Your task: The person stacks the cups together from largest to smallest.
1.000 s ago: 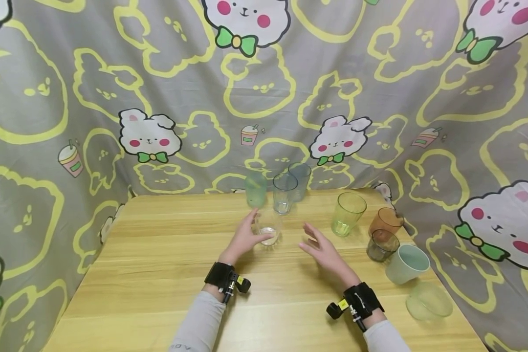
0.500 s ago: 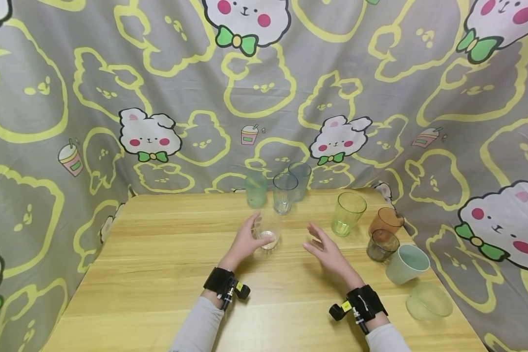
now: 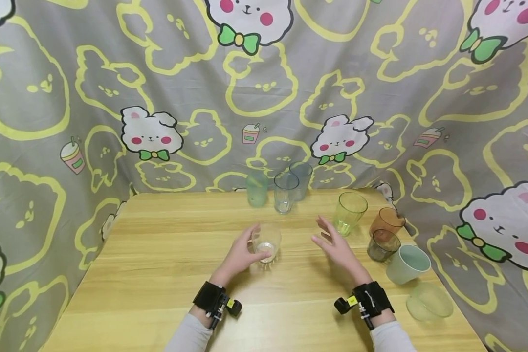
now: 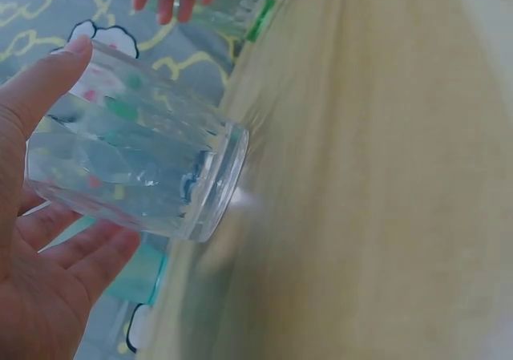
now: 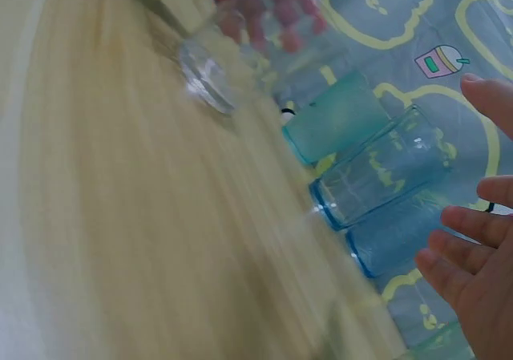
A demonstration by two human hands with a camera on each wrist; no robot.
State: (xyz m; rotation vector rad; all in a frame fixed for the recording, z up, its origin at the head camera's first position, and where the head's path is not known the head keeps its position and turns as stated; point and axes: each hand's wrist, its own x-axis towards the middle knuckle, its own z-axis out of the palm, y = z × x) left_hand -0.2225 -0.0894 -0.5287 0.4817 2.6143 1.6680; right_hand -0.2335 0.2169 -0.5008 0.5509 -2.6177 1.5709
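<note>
My left hand (image 3: pixel 239 255) grips a clear drinking glass (image 3: pixel 269 238) from its left side, thumb in front and fingers behind. In the left wrist view the glass (image 4: pixel 140 155) has a faceted wall and a thick base, with the thumb across its upper part. My right hand (image 3: pixel 340 250) holds nothing; its fingers are spread and relaxed, apart from the clear glass and in front of a yellow-green glass (image 3: pixel 351 208). The right wrist view shows that hand (image 5: pixel 481 260) with fingers extended beside the blue glasses.
Along the table's back edge stand a teal glass (image 3: pixel 257 189), a clear bluish glass (image 3: pixel 286 193) and a blue glass (image 3: pixel 302 178). At the right are an orange glass (image 3: pixel 387 220), a dark grey glass (image 3: pixel 383 247), a pale green cup (image 3: pixel 407 266) and a pale yellow-green bowl-like glass (image 3: pixel 429 302).
My left hand has drawn the clear glass toward me, away from the back glasses. My right hand has shifted a little to the right, nearer the yellow-green glass.
</note>
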